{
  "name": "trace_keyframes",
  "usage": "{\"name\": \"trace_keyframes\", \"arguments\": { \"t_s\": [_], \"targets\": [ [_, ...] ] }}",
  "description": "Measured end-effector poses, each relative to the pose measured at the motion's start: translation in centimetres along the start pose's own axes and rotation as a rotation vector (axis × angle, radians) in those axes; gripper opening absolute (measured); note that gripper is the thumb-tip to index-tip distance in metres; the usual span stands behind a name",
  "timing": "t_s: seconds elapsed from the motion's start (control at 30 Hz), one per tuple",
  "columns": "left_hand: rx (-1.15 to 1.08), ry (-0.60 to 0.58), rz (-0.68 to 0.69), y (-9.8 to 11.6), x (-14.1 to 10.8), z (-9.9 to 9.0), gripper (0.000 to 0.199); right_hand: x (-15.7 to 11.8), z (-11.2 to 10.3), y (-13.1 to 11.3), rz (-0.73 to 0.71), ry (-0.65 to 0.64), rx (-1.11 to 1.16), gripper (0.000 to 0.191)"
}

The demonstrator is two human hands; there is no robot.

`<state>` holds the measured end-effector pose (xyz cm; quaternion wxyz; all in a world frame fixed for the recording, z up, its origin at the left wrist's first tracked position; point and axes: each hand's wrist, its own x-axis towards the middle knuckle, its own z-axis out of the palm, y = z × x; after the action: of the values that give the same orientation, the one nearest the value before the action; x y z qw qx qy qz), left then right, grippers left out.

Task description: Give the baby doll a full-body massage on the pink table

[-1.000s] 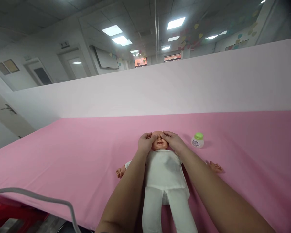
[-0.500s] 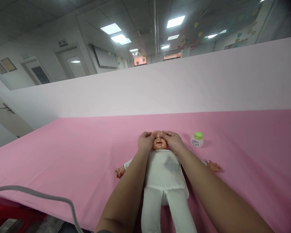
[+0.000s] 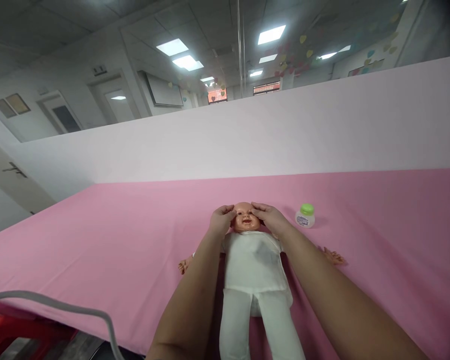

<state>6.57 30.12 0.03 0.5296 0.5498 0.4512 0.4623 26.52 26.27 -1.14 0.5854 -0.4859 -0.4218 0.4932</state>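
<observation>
From my remote seat I see a pale room with lit ceiling panels, and a low white wall (image 3: 247, 142) running behind a wide pink surface (image 3: 127, 235). Above the wall are glass panes with small heart-shaped stickers at the right.

At my far left, a door (image 3: 2, 192) shows its dark lever handle. Below it, in the bottom corner, there is a red object (image 3: 18, 332), cut off by the frame, and a thick grey cable (image 3: 52, 302) that arches across and bends down to the bottom edge.

Further right, 1 small hand of the doll (image 3: 253, 262) lies palm-side unclear on the pink. Next comes the left hand (image 3: 222, 220): curled against the side of the doll's head, thumb beside the eye. I cannot tell whether it grips or merely rests there.

The doll lies on its back on the pink surface, at centre, dressed in a white top and white trousers, head away from me, both eyes and its mouth visible between the 2 hands. The right hand (image 3: 269, 217) cups the head's other side, thumb at the cheek near the eye; its firmness I cannot judge either.

Just beyond it stands an upright clear jar (image 3: 305, 220) with a green lid (image 3: 306, 209). The doll's other hand lies nearer me, to the right.
</observation>
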Motion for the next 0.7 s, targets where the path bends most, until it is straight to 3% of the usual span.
{"name": "trace_keyframes", "arguments": {
  "t_s": [0.1, 0.23, 0.7],
  "targets": [
    [0.028, 0.0, 0.039, 0.2, -0.2, 0.4, 0.036, 0.0, 0.1, -0.1, -0.016, -0.003, -0.016, 0.047],
    [0.172, 0.07, 0.1, 0.5, -0.4, 1.1, 0.045, 0.5, 0.2, 0.3, -0.039, 0.018, -0.057, 0.054],
    [0.347, 0.15, 0.045, 1.5, -0.1, 1.9, 0.037, 0.7, 0.9, 0.5, -0.076, 0.088, -0.101, 0.037]
  ]
}}
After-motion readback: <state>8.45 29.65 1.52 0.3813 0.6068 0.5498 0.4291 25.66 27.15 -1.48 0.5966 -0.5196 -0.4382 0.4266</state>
